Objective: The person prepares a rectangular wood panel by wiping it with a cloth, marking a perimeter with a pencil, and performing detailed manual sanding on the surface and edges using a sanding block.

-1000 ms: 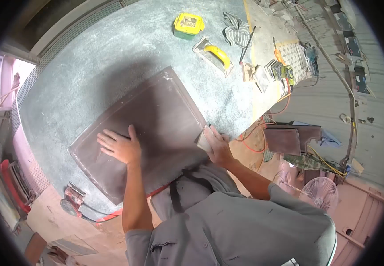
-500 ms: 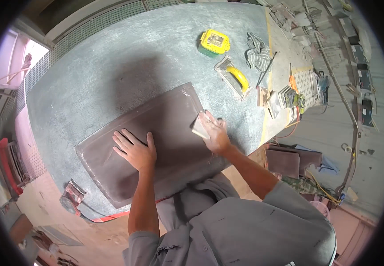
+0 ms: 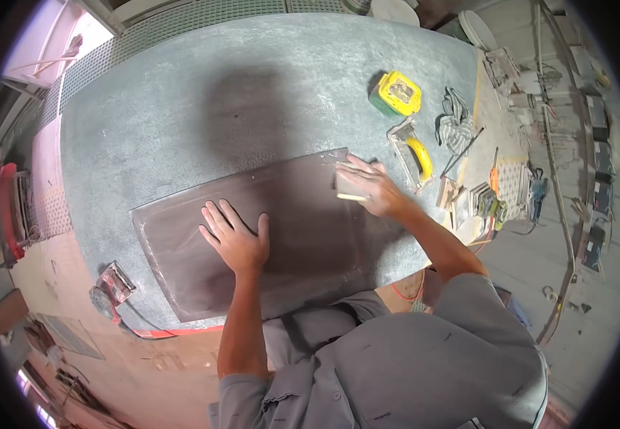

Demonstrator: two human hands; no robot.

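Note:
A dark brown rectangular panel lies flat on the grey-blue worktable, its rim streaked with pale dust. My left hand rests flat on the panel's left half, fingers spread, holding nothing. Over the panel's far right corner, my right hand presses a pale sanding block down with its fingers stretched over the top. Part of the block is hidden under those fingers. Just beyond this hand, to the right, lies a hand sander with a yellow handle.
A yellow-lidded green box and striped gloves sit at the table's far right. A power sander with a cord is by the near left edge. Sanding pads and tools crowd the right side, beside a wooden block.
My right hand has slid the sanding block along the panel's right edge toward the far corner. My left hand stays flat on the panel. The whole view has shifted and turned slightly.

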